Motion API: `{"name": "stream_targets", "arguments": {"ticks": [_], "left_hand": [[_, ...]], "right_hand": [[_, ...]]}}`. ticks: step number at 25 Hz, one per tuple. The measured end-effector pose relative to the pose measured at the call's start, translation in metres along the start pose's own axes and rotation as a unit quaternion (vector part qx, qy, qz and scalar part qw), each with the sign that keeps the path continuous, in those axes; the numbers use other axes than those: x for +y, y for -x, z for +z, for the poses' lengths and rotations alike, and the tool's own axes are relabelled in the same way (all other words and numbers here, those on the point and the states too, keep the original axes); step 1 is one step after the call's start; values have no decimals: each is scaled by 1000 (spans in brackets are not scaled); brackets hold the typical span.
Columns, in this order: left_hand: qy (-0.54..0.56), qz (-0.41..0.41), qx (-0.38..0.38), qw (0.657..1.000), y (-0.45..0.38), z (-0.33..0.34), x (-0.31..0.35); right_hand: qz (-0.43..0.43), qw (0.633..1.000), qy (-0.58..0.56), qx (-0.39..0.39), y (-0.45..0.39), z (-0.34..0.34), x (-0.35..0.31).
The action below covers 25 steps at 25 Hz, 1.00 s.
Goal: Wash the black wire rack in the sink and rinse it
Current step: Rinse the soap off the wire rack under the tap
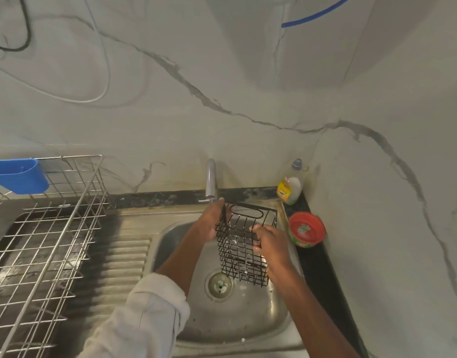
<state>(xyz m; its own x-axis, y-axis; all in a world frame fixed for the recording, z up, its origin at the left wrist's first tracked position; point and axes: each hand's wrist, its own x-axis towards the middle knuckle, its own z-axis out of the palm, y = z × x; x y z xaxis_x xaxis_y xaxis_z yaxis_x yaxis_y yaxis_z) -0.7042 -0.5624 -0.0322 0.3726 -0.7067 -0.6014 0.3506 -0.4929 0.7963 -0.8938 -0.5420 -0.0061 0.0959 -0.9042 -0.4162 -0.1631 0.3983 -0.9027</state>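
Holding the rack (pixel 244 244) up over the sink (pixel 237 313), the person has it just in front of the tap (pixel 211 180), hanging above the drain (pixel 219 285) and clear of the basin floor. The left hand (pixel 212 223) curls round the rack's upper left edge, fingers through the wires; the right hand (pixel 270 245) pinches the near right side wall. I'd say it is light, being thin coated wire and mostly air, and stiff enough to keep its box shape under a two-handed hold. Wet, the coating may be slick, so the thicker top rim or the looped hanger at the back looks the surest place to grip; the thin grid wires could dig into fingers. Whether water runs from the tap I cannot tell. Right of the sink stand a soap bottle (pixel 290 188) and a red tub (pixel 306 228)
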Motion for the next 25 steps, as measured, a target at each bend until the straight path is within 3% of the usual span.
{"name": "stream_targets", "arguments": {"ticks": [4, 10, 16, 19, 25], "left_hand": [[-62, 33, -24, 997, -23, 0, -7], [-139, 50, -72, 986, 53, -15, -7], [-68, 77, -21, 994, 47, -19, -15], [-38, 94, -31, 994, 41, -17, -21], [-69, 162, 52, 983, 44, -25, -36]], "right_hand": [[6, 999, -25, 30, 3, 4, 8], [16, 998, -63, 24, 4, 15, 13], [26, 997, -54, -48, 11, 18, 17], [30, 996, -62, -61, 12, 15, 10], [52, 987, -39, -145, 20, 4, -2]]}}
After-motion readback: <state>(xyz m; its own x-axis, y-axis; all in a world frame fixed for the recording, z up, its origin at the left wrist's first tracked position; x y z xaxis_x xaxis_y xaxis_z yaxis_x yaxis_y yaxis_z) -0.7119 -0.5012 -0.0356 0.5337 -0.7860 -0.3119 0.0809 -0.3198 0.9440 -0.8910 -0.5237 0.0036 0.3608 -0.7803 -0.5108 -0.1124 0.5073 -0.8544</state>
